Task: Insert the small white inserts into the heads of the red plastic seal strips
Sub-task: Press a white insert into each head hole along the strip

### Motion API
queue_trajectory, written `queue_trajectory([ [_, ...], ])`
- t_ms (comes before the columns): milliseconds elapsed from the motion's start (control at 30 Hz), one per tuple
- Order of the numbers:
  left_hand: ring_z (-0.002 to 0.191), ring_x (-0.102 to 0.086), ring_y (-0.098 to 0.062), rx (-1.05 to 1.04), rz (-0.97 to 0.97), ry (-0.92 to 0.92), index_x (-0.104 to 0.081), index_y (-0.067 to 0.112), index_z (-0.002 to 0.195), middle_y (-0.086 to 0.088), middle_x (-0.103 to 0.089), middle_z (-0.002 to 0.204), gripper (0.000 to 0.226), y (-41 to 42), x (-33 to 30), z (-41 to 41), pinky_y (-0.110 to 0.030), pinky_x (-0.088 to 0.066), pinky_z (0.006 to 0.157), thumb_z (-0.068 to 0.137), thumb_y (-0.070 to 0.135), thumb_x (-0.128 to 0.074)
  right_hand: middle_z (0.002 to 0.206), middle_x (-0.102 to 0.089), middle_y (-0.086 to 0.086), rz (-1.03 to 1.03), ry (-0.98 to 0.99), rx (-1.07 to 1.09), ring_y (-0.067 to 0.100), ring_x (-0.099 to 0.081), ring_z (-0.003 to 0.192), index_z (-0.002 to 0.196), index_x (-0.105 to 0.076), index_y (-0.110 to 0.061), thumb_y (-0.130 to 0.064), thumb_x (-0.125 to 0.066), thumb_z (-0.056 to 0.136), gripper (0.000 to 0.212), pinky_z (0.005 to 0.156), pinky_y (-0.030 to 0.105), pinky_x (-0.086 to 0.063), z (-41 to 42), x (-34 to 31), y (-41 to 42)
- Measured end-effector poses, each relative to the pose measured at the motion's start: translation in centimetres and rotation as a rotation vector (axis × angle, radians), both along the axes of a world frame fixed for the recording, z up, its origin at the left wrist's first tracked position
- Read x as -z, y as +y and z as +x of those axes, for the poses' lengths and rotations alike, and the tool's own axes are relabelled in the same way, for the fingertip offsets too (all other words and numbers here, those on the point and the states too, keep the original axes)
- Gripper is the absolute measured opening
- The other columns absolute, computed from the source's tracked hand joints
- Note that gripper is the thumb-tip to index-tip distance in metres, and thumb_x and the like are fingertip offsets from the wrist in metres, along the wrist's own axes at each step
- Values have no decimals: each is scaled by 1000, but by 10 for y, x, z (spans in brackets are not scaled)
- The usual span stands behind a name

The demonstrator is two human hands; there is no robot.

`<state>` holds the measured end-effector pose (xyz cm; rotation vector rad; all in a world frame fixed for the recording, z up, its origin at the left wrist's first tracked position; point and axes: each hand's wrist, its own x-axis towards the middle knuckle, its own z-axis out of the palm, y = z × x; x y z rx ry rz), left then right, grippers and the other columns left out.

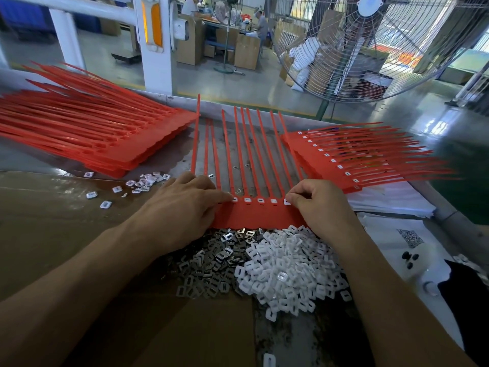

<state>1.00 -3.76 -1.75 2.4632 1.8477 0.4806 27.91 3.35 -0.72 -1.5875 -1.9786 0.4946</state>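
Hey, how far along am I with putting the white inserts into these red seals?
Done: the stack on the right shows white inserts in its heads. In hand: the sheet in front has five filled heads showing; your left hand and right hand press at its ends. Left: the big stack at left with empty heads, plus the pile of white inserts.

Factory floor, seemingly: industrial fan [370, 46], cartons [246, 51].
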Motion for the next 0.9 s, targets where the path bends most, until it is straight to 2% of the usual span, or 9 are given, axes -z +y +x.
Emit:
queue_trajectory([
  [233, 123, -37, -8, -1, -12, -4, -41, 53, 143, 19, -49, 131, 43, 0, 0, 0, -37, -35, 108, 101, 42, -39, 89, -72, -9, -32, 5, 50, 11, -66, 86, 94, -77, -23, -30, -68, 99, 12, 75, 32, -49, 0, 0, 1],
  [667, 122, -37, -7, 3, -4, -10, -43, 53, 142, 20, -49, 129, 43, 0, 0, 0, -35, -34, 106, 101, 42, -39, 91, -73, -11, 16, -19, 79, 9, -67, 87, 93, -79, -24, -28, -73, 95, 8, 83, 38, -55, -7, 0, 0],
  [900, 122, -36, -7, 0, -4, -13, -42, 53, 142, 21, -49, 129, 42, 1, 0, 0, -33, -33, 105, 102, 42, -38, 87, -71, -16, 40, -57, 93, 5, -66, 83, 90, -77, -27, -29, -75, 92, 3, 76, 32, -53, -9, 1, 0],
])
